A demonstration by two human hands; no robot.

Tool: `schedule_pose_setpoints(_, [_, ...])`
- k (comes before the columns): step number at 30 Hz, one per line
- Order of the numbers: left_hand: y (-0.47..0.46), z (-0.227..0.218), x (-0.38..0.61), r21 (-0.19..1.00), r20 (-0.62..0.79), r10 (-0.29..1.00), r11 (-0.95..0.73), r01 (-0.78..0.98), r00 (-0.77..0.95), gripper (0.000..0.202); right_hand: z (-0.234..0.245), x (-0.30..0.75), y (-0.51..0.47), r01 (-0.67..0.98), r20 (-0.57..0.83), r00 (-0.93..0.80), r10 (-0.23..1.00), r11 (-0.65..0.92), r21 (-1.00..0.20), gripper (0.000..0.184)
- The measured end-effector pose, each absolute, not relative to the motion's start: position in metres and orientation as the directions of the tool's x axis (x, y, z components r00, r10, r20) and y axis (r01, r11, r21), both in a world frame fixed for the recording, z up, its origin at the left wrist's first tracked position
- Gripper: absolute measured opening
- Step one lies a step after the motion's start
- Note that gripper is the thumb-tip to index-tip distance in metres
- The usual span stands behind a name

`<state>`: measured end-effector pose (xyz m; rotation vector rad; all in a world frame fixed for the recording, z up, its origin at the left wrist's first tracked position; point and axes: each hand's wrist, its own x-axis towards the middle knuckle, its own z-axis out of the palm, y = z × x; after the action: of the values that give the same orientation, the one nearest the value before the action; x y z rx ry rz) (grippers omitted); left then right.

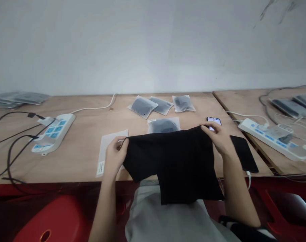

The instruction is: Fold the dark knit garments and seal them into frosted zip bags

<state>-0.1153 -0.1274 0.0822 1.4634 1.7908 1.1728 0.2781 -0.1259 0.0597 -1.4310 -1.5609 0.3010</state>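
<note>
A pair of black shorts [178,161] hangs stretched between my two hands in front of my lap. My left hand [116,151] pinches the upper left corner, thumb against bent fingers. At the upper right corner, my right hand [217,136] grips the edge between thumb and fingers. The lower part of the cloth falls past the table edge over my grey clothing [165,222]. Under my left hand lies a flat white bag [103,153] with a label. Just behind the cloth is a frosted packet [164,125] with dark contents, partly covered.
Several frosted packets [144,107] lie near the wall, with a stack [21,99] at far left. Power strips [58,129] with cables sit on both sides. A lit phone [213,120] and a dark phone [243,154] are at right. A red stool [52,218] stands below.
</note>
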Motion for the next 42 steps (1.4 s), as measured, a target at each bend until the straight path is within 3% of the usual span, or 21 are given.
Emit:
schedule_pose_setpoints(2, [-0.113, 0.066, -0.112, 0.794, 0.144, 0.955, 0.045, 0.607, -0.258, 0.027, 0.048, 0.272, -0.104, 0.702, 0.406, 0.161, 0.899, 0.185, -0.688, 0.034])
schedule_pose_setpoints(4, [-0.108, 0.057, -0.105, 0.681, 0.292, 0.930, -0.040, 0.731, -0.221, 0.030, 0.041, 0.261, -0.101, 0.746, 0.396, 0.168, 0.903, 0.147, -0.650, 0.039])
schedule_pose_setpoints(7, [-0.121, 0.051, -0.089, 0.522, 0.435, 0.900, -0.240, 0.819, -0.014, 0.034, 0.036, 0.236, -0.127, 0.787, 0.417, 0.125, 0.900, 0.166, -0.594, 0.037])
schedule_pose_setpoints(11, [-0.146, 0.035, -0.066, 0.372, 0.314, 0.904, -0.398, 0.838, 0.290, 0.043, 0.019, 0.200, -0.177, 0.891, 0.336, -0.046, 0.941, 0.191, -0.412, 0.040])
schedule_pose_setpoints(14, [-0.150, 0.016, -0.060, 0.282, 0.235, 0.912, -0.396, 0.874, 0.338, 0.057, -0.003, 0.189, -0.192, 0.937, 0.306, -0.019, 0.952, 0.124, -0.327, 0.049])
schedule_pose_setpoints(25, [-0.140, 0.007, -0.063, 0.255, 0.199, 0.913, -0.398, 0.881, 0.355, 0.068, -0.013, 0.197, -0.176, 0.946, 0.254, -0.022, 0.967, 0.103, -0.308, 0.052])
schedule_pose_setpoints(34, [-0.131, 0.027, -0.078, 0.332, 0.442, 0.869, -0.388, 0.860, 0.221, 0.040, 0.010, 0.226, -0.156, 0.906, 0.429, 0.036, 0.903, 0.152, -0.395, 0.043])
schedule_pose_setpoints(38, [-0.093, 0.038, -0.091, 0.305, 0.314, 0.911, -0.362, 0.881, 0.266, 0.038, 0.013, 0.253, -0.120, 0.947, 0.332, -0.050, 0.942, 0.150, -0.285, 0.042])
schedule_pose_setpoints(42, [-0.063, 0.043, -0.098, 0.328, 0.192, 0.928, -0.368, 0.870, 0.320, 0.029, 0.020, 0.268, -0.096, 0.950, 0.232, -0.089, 0.969, 0.152, -0.272, 0.023])
